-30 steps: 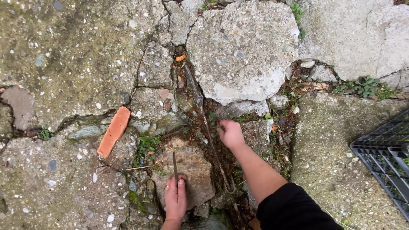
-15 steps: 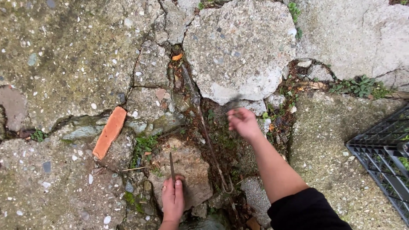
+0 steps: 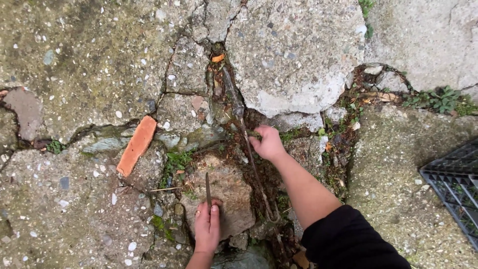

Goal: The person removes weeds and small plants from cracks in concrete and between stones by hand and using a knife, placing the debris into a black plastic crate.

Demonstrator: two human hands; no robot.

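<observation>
My left hand (image 3: 207, 226) rests on a brownish stone (image 3: 226, 192) and is closed around a thin dark metal tool (image 3: 207, 187) that points away from me. My right hand (image 3: 268, 142) is down in the dirt-filled crack beside a rusty metal rod (image 3: 251, 157), with its fingers pinched on small green weeds (image 3: 253, 133) there. The rod runs along the crack from the large broken concrete slab (image 3: 294, 55) down to a hooked end near my arm.
A red brick fragment (image 3: 136, 145) lies to the left among cracked concrete. A dark plastic grid crate (image 3: 455, 187) sits at the right edge. Weeds (image 3: 438, 98) grow in the cracks at upper right and by the stone (image 3: 175, 163).
My right hand lifted up and to the right away from the crack, then came back down to the weeds beside the rod. The left hand stayed on the stone with the tool.
</observation>
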